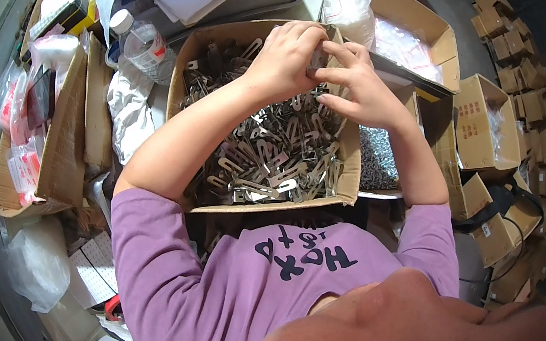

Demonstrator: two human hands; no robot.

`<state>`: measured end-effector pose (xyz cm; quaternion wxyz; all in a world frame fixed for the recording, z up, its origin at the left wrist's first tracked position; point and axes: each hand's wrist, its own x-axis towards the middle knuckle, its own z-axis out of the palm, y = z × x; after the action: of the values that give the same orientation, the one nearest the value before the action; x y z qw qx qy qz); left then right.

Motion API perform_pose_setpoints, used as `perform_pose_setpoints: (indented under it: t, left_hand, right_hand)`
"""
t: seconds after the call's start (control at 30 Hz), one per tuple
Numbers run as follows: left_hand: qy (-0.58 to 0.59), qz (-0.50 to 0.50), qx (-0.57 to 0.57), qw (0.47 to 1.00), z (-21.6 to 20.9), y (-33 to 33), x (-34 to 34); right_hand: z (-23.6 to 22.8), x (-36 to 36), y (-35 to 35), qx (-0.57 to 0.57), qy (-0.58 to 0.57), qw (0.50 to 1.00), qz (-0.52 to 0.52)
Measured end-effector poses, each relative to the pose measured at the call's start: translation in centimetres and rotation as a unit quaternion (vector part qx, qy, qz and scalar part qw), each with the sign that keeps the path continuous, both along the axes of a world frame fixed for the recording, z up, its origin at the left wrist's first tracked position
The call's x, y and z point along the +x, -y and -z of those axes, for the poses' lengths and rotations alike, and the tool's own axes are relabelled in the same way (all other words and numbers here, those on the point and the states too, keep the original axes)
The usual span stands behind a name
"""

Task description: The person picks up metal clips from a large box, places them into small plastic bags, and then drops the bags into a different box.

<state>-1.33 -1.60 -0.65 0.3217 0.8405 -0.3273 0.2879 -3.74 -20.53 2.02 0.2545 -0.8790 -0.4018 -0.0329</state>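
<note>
Brown cardboard box [351,179]: full of silver metal clips [271,160]
Left hand [288,52]: curled over box's back; can't tell what's inside
Right hand [365,83]: over box's right, fingers apart

Clips [277,152] in carton [352,158], bottle [149,53] left (just beside), piled boxes [514,45] far right

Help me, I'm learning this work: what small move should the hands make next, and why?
Probably turn the left hand slightly, over the cardboard box, to uncover whatever is between it and the right hand. The hands meet above the box's far right part, their fingers largely hide anything held there, and the loose metal pieces below lie jumbled.
</note>
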Motion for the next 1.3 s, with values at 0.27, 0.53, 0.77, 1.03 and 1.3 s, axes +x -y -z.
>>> perform_pose_setpoints:
  t: [0.27, 0.53, 0.77, 1.03, 1.3]
  left_hand:
    - [-0.262, -0.031, -0.061, 0.963, -0.8, -2.0, 1.6]
    - [-0.257, -0.034, -0.077, 0.963, -0.5, -2.1, 2.2]
    - [-0.275, -0.027, -0.088, 0.957, -0.6, -2.5, 2.0]
    - [-0.292, -0.009, -0.076, 0.953, -0.7, -2.3, 2.2]
    - [-0.337, 0.079, -0.086, 0.934, -0.5, -1.9, 1.8]
  right_hand:
    - [-0.3, -0.3, -1.3, -0.007, -0.003, 0.998, -0.057]
    - [1.0, -1.4, -2.8, -0.269, 0.033, 0.956, -0.111]
    - [-0.1, -0.1, -1.9, -0.097, -0.072, 0.975, -0.187]
    - [-0.4, 0.3, -0.9, 0.088, -0.211, 0.973, -0.034]
    - [-0.2, 0.5, 0.7, 0.377, -0.275, 0.884, 0.032]
